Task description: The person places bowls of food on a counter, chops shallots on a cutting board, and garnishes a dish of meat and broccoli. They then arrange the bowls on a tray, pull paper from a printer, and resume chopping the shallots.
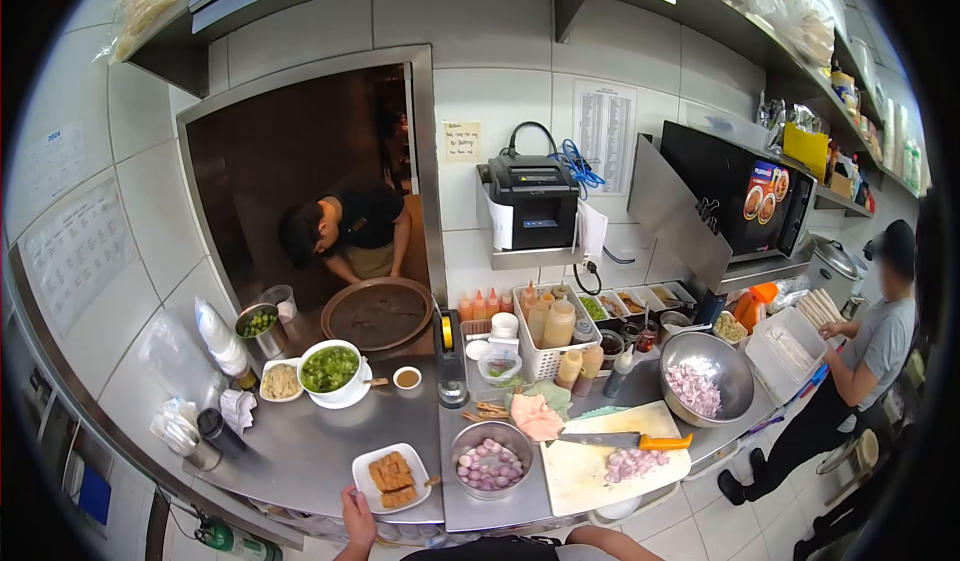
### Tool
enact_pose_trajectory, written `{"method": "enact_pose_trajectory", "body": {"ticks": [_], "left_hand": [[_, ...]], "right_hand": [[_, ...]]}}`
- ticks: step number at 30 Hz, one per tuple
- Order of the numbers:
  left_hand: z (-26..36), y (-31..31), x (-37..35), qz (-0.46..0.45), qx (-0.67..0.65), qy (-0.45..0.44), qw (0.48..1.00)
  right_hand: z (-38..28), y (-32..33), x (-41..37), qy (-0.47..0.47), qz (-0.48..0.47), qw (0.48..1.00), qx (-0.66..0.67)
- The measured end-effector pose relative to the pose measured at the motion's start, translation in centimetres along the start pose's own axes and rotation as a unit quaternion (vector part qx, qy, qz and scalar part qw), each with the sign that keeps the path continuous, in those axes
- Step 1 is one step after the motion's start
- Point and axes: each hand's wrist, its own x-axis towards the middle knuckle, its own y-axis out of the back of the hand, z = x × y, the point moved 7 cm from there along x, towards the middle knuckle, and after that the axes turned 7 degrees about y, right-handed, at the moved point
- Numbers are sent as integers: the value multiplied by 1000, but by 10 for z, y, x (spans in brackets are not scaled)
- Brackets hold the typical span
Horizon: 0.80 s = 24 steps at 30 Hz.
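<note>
My left hand (358, 518) is at the counter's front edge, beside the lower left corner of a white square plate (372, 459). Its fingers look curled, with a small purplish bit at the tips that I cannot make out. Browned fried pieces (392, 476) lie on that plate. Of my right arm only a bent part shows at the bottom; the hand is out of sight. A steel bowl of peeled shallots (490, 464) stands in front of me. To its right is a white cutting board (570, 481) with chopped shallots (636, 464) and an orange-handled knife (615, 440).
A large steel bowl (735, 371) holds more chopped shallots. A white bowl of greens (330, 370) stands back left. Behind the pass-through, a person (365, 226) bends over a round brown tray (378, 314). At right, another person (880, 331) stands by a plastic container (785, 353).
</note>
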Motion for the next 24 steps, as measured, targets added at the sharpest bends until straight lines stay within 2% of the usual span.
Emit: {"method": "enact_pose_trajectory", "body": {"ticks": [1, 4, 7, 8, 9, 15, 16, 17, 18, 19, 21, 22, 23, 24], "left_hand": [[-2, -2, -3, 2, 3, 3, 1000], [-4, -1, -12, 100, 26, -3, 995], [-5, -4, -15, 119, 38, -4, 992], [-5, -4, -14, 137, 37, -3, 990], [-6, -4, -14, 141, 38, -1, 989], [-8, -8, -5, 180, 16, 40, 983], [-9, -11, -4, 161, 23, 34, 986], [-12, -9, -4, 190, 18, 24, 981], [-14, -10, -2, 213, 14, 13, 977], [-16, -19, 3, 177, 23, 2, 984], [-28, -13, -1, 237, 21, 29, 971], [-26, -13, -4, 223, 44, 72, 971], [-33, -17, -2, 200, 53, 74, 976], [-33, -13, 0, 233, 70, 44, 969]], "right_hand": [[8, 3, -2, 8, -13, 1000, 3], [14, 25, -25, 50, 3, 999, -13], [16, 36, -44, 43, 22, 999, -21], [21, 36, -53, 123, 89, 988, -17], [28, 36, -55, 125, 86, 988, -20], [30, 22, -70, 60, 10, 996, -59], [43, 14, -68, 58, 37, 995, -71], [37, 13, -80, 51, 66, 994, -76], [37, 7, -83, -19, 34, 996, -76], [20, 23, -100, -87, -4, 994, -72], [26, 9, -112, -88, 47, 995, -24], [18, 9, -128, -102, 30, 994, 3], [11, 12, -142, -115, 12, 993, 23], [10, 10, -151, -111, 15, 993, 22]]}}
